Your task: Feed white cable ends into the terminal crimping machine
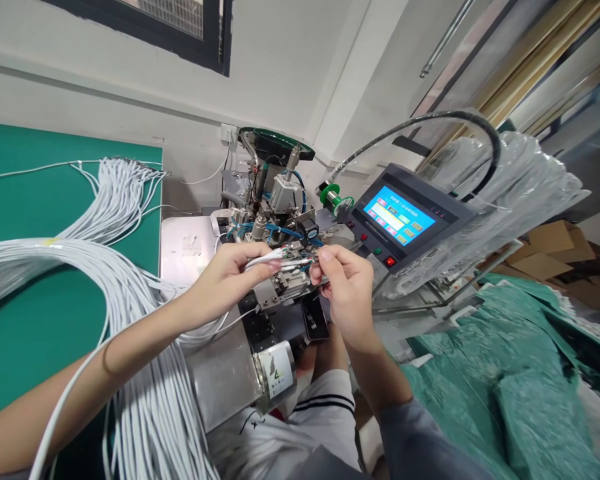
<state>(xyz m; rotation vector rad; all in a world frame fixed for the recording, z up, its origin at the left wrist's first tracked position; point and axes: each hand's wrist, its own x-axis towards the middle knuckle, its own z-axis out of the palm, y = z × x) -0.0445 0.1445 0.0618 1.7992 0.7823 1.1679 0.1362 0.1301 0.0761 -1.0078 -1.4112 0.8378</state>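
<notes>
Several white cables (275, 257) run between the thumb and fingers of my left hand (237, 270), their stripped, coloured wire ends pointing right. My right hand (344, 280) is closed at those ends, its thumb and fingertips pinched together; the small piece between them is too small to name. Both hands are over the front of a metal machine (283, 193) with blue tubes. A thick bundle of white cables (145, 373) hangs over the table edge at my left forearm.
Another cable bundle (113, 193) lies on the green table (30, 173) at left. A control box with a lit screen (400, 215) and a green spool (334, 199) stand right of the machine. Green sheeting (495, 367) and cardboard boxes (555, 247) are at right.
</notes>
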